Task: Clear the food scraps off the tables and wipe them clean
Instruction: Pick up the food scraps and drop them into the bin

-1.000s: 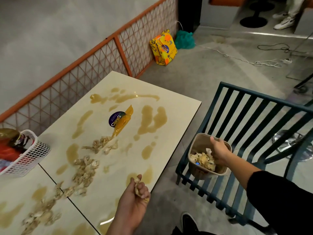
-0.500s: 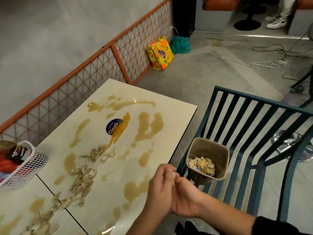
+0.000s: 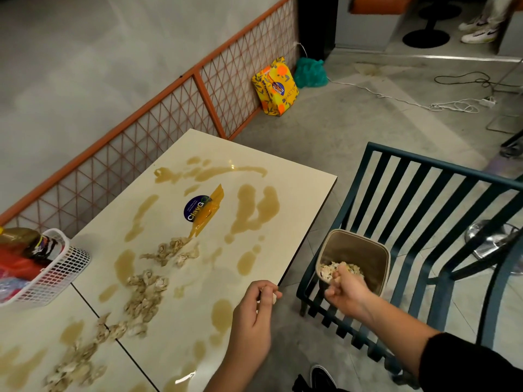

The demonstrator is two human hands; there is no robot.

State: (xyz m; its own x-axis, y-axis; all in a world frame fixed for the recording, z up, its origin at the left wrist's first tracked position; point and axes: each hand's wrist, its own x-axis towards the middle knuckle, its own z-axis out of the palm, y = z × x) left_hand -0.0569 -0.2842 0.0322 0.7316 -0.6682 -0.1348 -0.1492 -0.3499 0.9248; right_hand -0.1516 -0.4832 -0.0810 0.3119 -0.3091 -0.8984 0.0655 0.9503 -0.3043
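Black shoe (image 3: 322, 376) is seen at the bottom edge, on the floor. The right forearm is covered by a black sleeve (image 3: 475, 363).

The left hand (image 3: 256, 309) is held over the near right edge of the cream table (image 3: 305, 190). Its fingers are curled and a pale scrap (image 3: 273, 297) is pinched at the fingertips. The right hand (image 3: 343, 290) is held at the near rim of the tan bin (image 3: 380, 253), fingers curled downward. Whether anything is gripped inside cannot be told.

The bin is placed on the dark blue slatted chair (image 3: 424, 193), just beside the table's right edge, and is partly filled with binned scraps (image 3: 352, 268).

Food scraps (image 3: 144, 292) are spread in a loose trail over the table's left half and onto the second table (image 3: 28, 329), which is butted against it at lower left. Brown liquid smears (image 3: 254, 213) are scattered over both tops. A white basket (image 3: 60, 274) holding bottles is set at the left, near the seam.

Mid-table, a purple round sticker (image 3: 195, 212) is overlapped by an orange sachet (image 3: 212, 206).

Behind the table an orange mesh fence (image 3: 169, 120) is run along the wall. A yellow bag (image 3: 276, 86) is leaned against it on the floor, with a green bag (image 3: 310, 72) just beside it. White cable (image 3: 396, 99) is trailed across the floor beyond.
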